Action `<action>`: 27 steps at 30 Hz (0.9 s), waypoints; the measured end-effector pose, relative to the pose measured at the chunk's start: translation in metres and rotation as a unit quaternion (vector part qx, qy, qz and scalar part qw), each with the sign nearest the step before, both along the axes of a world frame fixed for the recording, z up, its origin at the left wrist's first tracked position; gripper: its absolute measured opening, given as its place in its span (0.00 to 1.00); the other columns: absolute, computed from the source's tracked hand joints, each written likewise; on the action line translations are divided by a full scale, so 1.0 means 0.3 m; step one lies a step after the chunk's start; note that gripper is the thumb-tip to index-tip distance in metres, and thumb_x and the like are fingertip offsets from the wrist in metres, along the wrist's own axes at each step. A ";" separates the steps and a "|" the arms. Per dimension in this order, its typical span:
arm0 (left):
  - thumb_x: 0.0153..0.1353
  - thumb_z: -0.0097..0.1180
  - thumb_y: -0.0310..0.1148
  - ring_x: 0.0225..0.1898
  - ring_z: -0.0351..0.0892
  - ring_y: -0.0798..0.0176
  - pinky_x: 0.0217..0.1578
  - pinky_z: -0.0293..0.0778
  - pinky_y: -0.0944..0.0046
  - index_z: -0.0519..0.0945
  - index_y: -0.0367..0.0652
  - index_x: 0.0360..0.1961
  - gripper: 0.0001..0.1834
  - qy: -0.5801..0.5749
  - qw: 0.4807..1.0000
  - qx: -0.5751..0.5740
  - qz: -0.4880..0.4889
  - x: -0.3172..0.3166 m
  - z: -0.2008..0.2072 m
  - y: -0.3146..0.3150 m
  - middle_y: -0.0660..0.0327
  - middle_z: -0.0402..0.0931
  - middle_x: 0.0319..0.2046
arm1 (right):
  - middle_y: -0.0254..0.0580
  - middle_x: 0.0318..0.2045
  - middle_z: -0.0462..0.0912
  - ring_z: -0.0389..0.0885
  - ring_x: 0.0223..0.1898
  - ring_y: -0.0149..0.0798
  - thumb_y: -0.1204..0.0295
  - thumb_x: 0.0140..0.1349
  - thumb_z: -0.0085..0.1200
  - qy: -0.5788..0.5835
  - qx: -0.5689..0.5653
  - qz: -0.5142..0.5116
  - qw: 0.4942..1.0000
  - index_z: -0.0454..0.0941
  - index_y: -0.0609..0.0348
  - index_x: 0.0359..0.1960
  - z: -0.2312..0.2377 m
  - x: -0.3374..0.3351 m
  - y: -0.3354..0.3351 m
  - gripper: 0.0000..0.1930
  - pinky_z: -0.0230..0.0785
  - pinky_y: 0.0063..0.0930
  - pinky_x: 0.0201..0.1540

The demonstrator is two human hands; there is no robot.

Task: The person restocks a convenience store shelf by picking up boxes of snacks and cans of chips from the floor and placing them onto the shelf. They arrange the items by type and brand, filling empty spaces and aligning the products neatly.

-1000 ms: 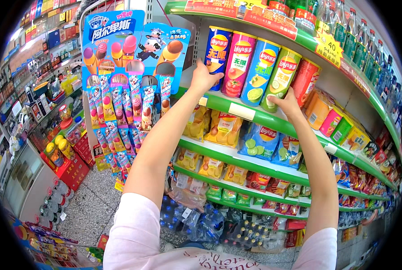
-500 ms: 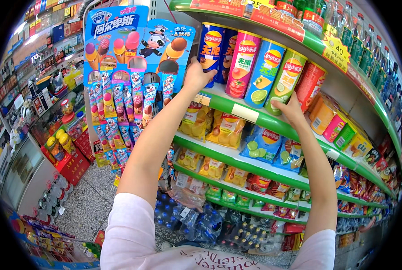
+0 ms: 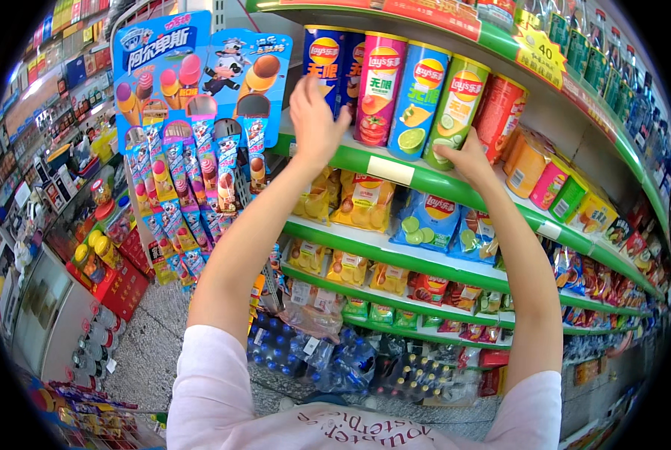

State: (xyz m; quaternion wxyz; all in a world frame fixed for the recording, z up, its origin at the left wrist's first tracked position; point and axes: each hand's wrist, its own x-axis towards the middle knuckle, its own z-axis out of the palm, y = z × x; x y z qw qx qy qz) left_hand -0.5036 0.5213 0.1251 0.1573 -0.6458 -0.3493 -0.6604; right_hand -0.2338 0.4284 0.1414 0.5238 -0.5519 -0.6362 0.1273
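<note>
Canisters with coloured sides stand in a row on a green-edged shelf, and the person's two hands are apart from each other in front of them. The left hand is wide open, its fingers raised and the thumb spread away to the right. It covers the lower part of the near dark blue canister at the left end; whether it touches the side cannot be told. A second dark blue canister stands just right of that one and a little farther back. Next come a pink canister and a light blue canister, between the two hands. The right hand is at the lower right edge of the green canister, its thumb laid on the front and a finger by the right side; the other fingers are hidden, so how tightly it closes cannot be told. Just right of it, a red canister leans to the right. Yellow bags and a blue bag sit one level down, and a blue candy display hangs at the far left of the row.
</note>
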 end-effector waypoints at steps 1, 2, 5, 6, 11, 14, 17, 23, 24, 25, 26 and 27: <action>0.46 0.65 0.33 0.56 0.60 0.41 0.56 0.60 0.50 0.59 0.31 0.57 0.39 0.029 0.999 0.028 -0.030 0.029 0.001 -0.038 0.40 0.59 0.54 | 0.50 0.50 0.72 0.72 0.51 0.39 0.70 0.48 0.66 0.005 0.000 0.004 1.000 0.57 0.69 0.56 -0.001 0.005 -0.001 0.36 0.66 0.31 0.54; 0.46 0.65 0.33 0.55 0.60 0.41 0.56 0.60 0.50 0.59 0.32 0.56 0.39 0.020 0.995 0.002 -0.094 0.069 -0.001 -0.050 0.40 0.60 0.53 | 0.49 0.50 0.72 0.72 0.51 0.39 0.70 0.48 0.66 0.020 0.004 0.015 1.000 0.57 0.68 0.55 -0.006 0.015 0.008 0.36 0.66 0.31 0.54; 0.45 0.67 0.33 0.52 0.65 0.39 0.53 0.64 0.50 0.58 0.34 0.56 0.40 -0.027 0.983 -0.070 -0.168 0.152 -0.002 -0.050 0.39 0.64 0.50 | 0.49 0.50 0.72 0.72 0.52 0.39 0.71 0.47 0.66 0.026 -0.010 0.015 0.999 0.57 0.68 0.55 0.006 -0.001 0.011 0.37 0.67 0.31 0.54; 0.44 0.67 0.33 0.51 0.66 0.38 0.52 0.65 0.50 0.57 0.34 0.57 0.41 -0.040 0.977 -0.092 -0.187 0.173 -0.004 -0.024 0.39 0.65 0.49 | 0.49 0.51 0.72 0.72 0.52 0.39 0.71 0.47 0.66 0.031 -0.010 0.022 0.999 0.57 0.68 0.55 0.011 -0.006 0.009 0.37 0.66 0.32 0.55; 0.43 0.65 0.30 0.46 0.71 0.37 0.48 0.69 0.48 0.54 0.35 0.58 0.43 -0.031 0.975 -0.125 -0.184 0.207 -0.002 0.002 0.38 0.68 0.46 | 0.57 0.49 0.73 0.75 0.51 0.46 0.67 0.41 0.69 -0.022 0.031 0.009 0.999 0.56 0.72 0.53 -0.020 0.059 0.084 0.41 0.68 0.32 0.53; 0.44 0.64 0.32 0.47 0.70 0.36 0.48 0.69 0.47 0.53 0.36 0.59 0.43 -0.030 0.980 -0.145 -0.136 0.217 0.000 -0.009 0.37 0.67 0.46 | 0.46 0.50 0.73 0.73 0.50 0.38 0.76 0.46 0.64 -0.019 0.029 0.011 0.999 0.61 0.67 0.54 -0.049 0.076 0.124 0.33 0.67 0.32 0.53; 0.45 0.64 0.32 0.46 0.70 0.36 0.48 0.69 0.47 0.53 0.38 0.59 0.43 -0.019 0.980 -0.156 -0.123 0.222 0.008 -0.025 0.37 0.67 0.46 | 0.60 0.48 0.75 0.75 0.51 0.49 0.62 0.39 0.69 -0.044 0.027 -0.031 0.998 0.56 0.72 0.53 -0.042 0.070 0.126 0.44 0.68 0.34 0.53; 0.46 0.63 0.32 0.45 0.70 0.36 0.47 0.68 0.46 0.52 0.41 0.59 0.42 0.002 0.984 -0.143 -0.107 0.195 0.011 -0.022 0.37 0.67 0.45 | 0.63 0.47 0.75 0.76 0.50 0.52 0.60 0.37 0.69 -0.057 0.000 -0.084 0.995 0.55 0.73 0.54 -0.010 0.003 0.077 0.46 0.69 0.35 0.52; 0.47 0.63 0.31 0.45 0.70 0.35 0.47 0.68 0.47 0.52 0.40 0.59 0.41 0.005 0.983 -0.149 -0.109 0.191 0.016 -0.033 0.36 0.66 0.45 | 0.63 0.47 0.75 0.76 0.50 0.52 0.60 0.37 0.69 -0.058 0.003 -0.083 0.995 0.55 0.73 0.54 -0.008 -0.003 0.073 0.46 0.69 0.35 0.52; 0.47 0.62 0.30 0.45 0.70 0.35 0.47 0.68 0.47 0.52 0.39 0.59 0.41 0.006 0.982 -0.152 -0.112 0.188 0.023 -0.037 0.36 0.66 0.45 | 0.63 0.46 0.75 0.76 0.49 0.52 0.60 0.38 0.69 -0.059 0.006 -0.081 0.995 0.55 0.73 0.54 -0.007 -0.007 0.072 0.46 0.69 0.35 0.52; 0.47 0.62 0.30 0.45 0.70 0.35 0.47 0.68 0.48 0.52 0.39 0.59 0.40 0.006 0.981 -0.157 -0.115 0.186 0.023 -0.040 0.35 0.66 0.45 | 0.63 0.46 0.75 0.77 0.49 0.53 0.60 0.38 0.69 -0.057 0.011 -0.074 0.996 0.55 0.73 0.54 -0.008 -0.007 0.079 0.46 0.69 0.35 0.51; 0.48 0.62 0.29 0.46 0.70 0.35 0.47 0.68 0.48 0.52 0.38 0.59 0.40 0.007 0.980 -0.161 -0.118 0.183 0.026 -0.045 0.35 0.66 0.45 | 0.63 0.46 0.75 0.76 0.49 0.53 0.60 0.38 0.69 -0.053 0.013 -0.075 0.996 0.55 0.73 0.54 -0.013 -0.001 0.078 0.46 0.69 0.35 0.52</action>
